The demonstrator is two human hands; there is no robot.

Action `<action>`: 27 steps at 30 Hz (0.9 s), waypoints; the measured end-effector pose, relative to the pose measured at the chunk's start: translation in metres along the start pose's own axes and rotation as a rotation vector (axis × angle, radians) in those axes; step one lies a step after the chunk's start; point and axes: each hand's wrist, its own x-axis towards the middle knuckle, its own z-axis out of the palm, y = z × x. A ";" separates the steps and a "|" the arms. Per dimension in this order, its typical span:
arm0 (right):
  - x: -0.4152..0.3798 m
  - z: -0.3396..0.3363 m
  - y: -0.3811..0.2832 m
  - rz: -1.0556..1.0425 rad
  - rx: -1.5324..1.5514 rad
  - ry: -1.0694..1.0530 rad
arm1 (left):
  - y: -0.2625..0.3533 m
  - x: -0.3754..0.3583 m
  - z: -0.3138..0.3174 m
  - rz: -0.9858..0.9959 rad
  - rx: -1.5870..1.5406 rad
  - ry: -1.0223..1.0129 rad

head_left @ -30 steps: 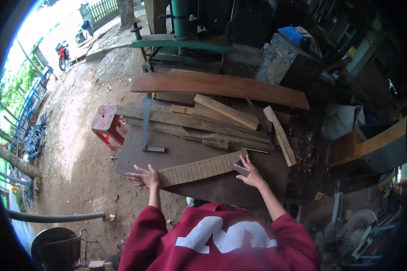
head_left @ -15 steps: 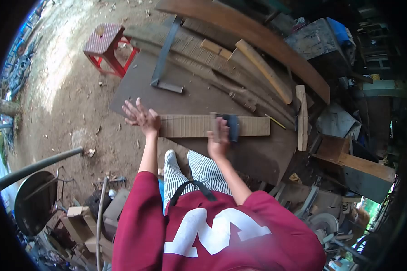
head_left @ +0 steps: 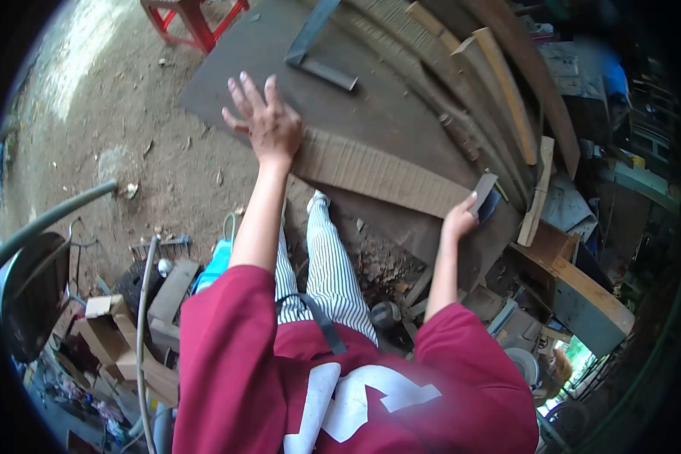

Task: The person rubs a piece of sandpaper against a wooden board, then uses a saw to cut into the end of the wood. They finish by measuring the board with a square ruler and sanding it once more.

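Observation:
A ridged wooden plank (head_left: 378,171) lies across the brown work board (head_left: 401,113), slanting down to the right. My left hand (head_left: 268,125) rests at the plank's left end with its fingers spread. At the plank's right end my right hand (head_left: 460,218) is closed on a small tool (head_left: 483,194) with a pale flat face and a dark part behind it; its exact kind is unclear. A metal square (head_left: 321,68) lies on the board beyond the plank.
Long boards and strips (head_left: 507,94) lie along the far right. A red stool (head_left: 197,23) stands at the top left. Cardboard boxes (head_left: 110,333) and a curved pole (head_left: 142,340) are at the lower left. A wooden drawer-like box (head_left: 594,295) sits at the right.
My right hand has moved with the tool from the plank's middle to its right end. The view has turned, so the plank now looks slanted. My left hand stays at the left end.

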 end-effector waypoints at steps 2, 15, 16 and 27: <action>-0.035 -0.001 -0.059 -0.033 0.196 -0.020 | 0.001 -0.002 -0.001 -0.010 0.020 -0.030; -0.017 -0.030 0.043 0.276 0.101 -0.175 | -0.007 0.001 0.010 0.081 0.004 0.007; 0.007 -0.046 0.084 0.390 -0.195 -0.178 | -0.008 0.000 0.010 0.083 -0.002 -0.004; -0.023 -0.115 0.070 0.100 -0.042 -0.237 | -0.011 0.004 0.015 0.142 -0.002 0.033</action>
